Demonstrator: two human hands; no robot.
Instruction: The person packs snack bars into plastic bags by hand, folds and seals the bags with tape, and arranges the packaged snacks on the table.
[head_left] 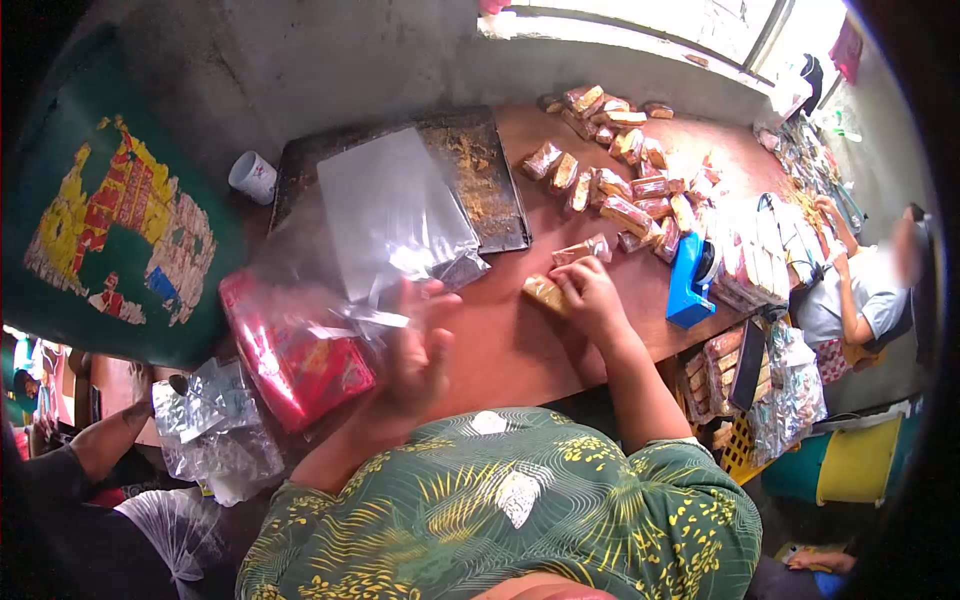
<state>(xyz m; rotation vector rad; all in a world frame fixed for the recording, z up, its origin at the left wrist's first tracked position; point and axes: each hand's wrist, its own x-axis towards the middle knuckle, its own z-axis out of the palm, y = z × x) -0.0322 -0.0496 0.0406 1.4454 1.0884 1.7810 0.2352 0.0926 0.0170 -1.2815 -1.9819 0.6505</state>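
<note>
My right hand [592, 298] is closed on a small golden-brown baked bar [545, 292] at the table's near side. Just beyond it lies another bar in a clear wrapper [583, 250]. My left hand [420, 345] is slightly blurred, its thumb and fingers apart and nothing plainly held. It is beside a stack of clear plastic bags [385, 200] and a red shiny packet [300, 350]. Some loose film near its fingers is smeared, so I cannot tell whether they touch it.
Many wrapped bars [630, 205] are heaped at the back right. A blue tape dispenser [690, 280] stands near the right edge. A dark crumb-covered tray [490, 180] lies under the bags, with a white cup [253, 178] beside it. Another person [865, 290] sits at the right.
</note>
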